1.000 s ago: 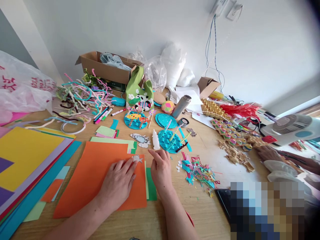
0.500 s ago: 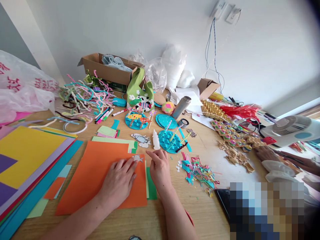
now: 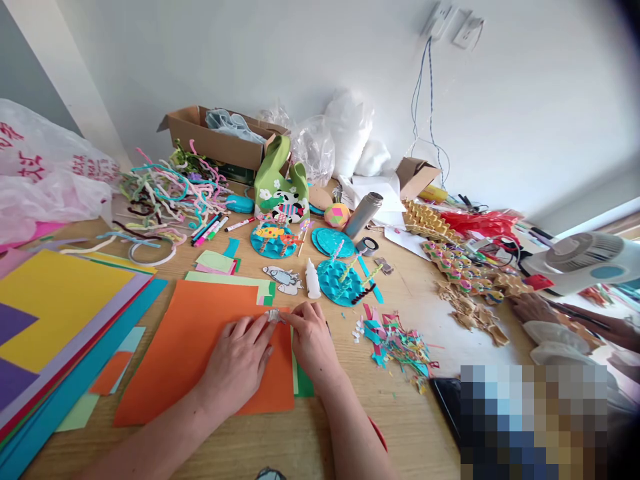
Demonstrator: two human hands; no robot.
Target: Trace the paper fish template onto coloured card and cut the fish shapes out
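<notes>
My left hand [image 3: 239, 350] lies flat on a sheet of orange paper [image 3: 200, 327], its fingertips pressing a small grey fish cutout [image 3: 273, 316] near the sheet's upper right corner. At the cutout's right end is my right hand [image 3: 314, 339], its index finger touching the tail and the other fingers curled in. A dark bit shows at the far side of that hand; what it is I cannot make out. Beyond the hands are more paper fish cutouts [image 3: 284, 279] and a white glue bottle [image 3: 313, 280]. Green paper [image 3: 304, 383] sticks out under the orange sheet.
Stacked coloured paper [image 3: 75, 313] fills the left side. Pipe cleaners [image 3: 170, 193], blue decorated discs [image 3: 345, 283], a metal flask [image 3: 364, 215] and paper scraps [image 3: 400, 343] lie around. On the right are a white fan [image 3: 585, 263], a phone [image 3: 446, 407] and another person's hand [image 3: 535, 310].
My right hand has moved slightly left, and its index finger now meets the fish cutout's tail. My left hand has stayed on the cutout and the orange paper.
</notes>
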